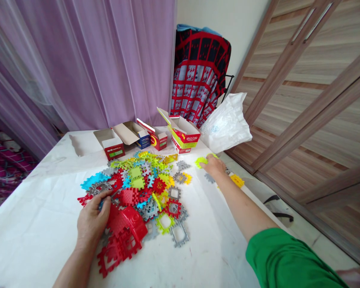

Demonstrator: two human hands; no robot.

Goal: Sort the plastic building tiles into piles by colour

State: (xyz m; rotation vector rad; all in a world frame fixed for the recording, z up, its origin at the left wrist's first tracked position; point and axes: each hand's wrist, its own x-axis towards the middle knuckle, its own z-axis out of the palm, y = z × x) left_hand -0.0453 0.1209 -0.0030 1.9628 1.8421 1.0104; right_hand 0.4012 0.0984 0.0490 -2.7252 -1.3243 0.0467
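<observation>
Gripping a lime-green toothed tile — right hand; left hand clasps a red tile build.

Sheer purple curtains behind white-covered bench; striped wooden sliding doors on right; red patterned cloth draped in corner; daylight.

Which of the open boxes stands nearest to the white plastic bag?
The yellow and red box; it stands just left of the bag, while the others sit further left.
</observation>
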